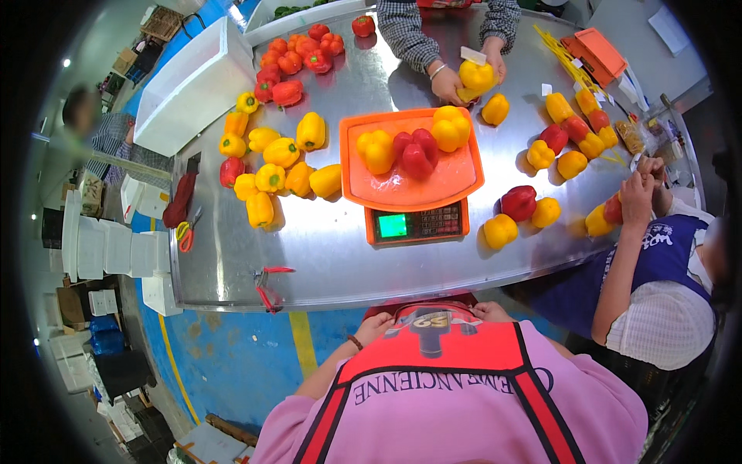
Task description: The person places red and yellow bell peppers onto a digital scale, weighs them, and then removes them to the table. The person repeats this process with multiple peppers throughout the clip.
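My left hand (374, 328) and my right hand (492, 312) rest low at the front of my red apron (456, 348), just off the steel table's near edge. The fingers of both are mostly hidden, so their grip is unclear. Beyond them stands a scale (417, 223) with a lit green display. On its orange tray (410, 195) sit a yellow bell pepper (376, 151), a red bell pepper (416, 154) and another yellow bell pepper (450, 128). Several yellow bell peppers (283, 152) lie left of the scale, with red bell peppers (305, 56) behind.
Pliers (268, 289) and scissors (185, 233) lie at the table's left. Across from me, a co-worker's hands (448, 83) hold a yellow pepper (478, 76). At right, another person (657, 263) handles peppers. A white foam box (193, 85) stands far left; an orange basket (595, 56) far right.
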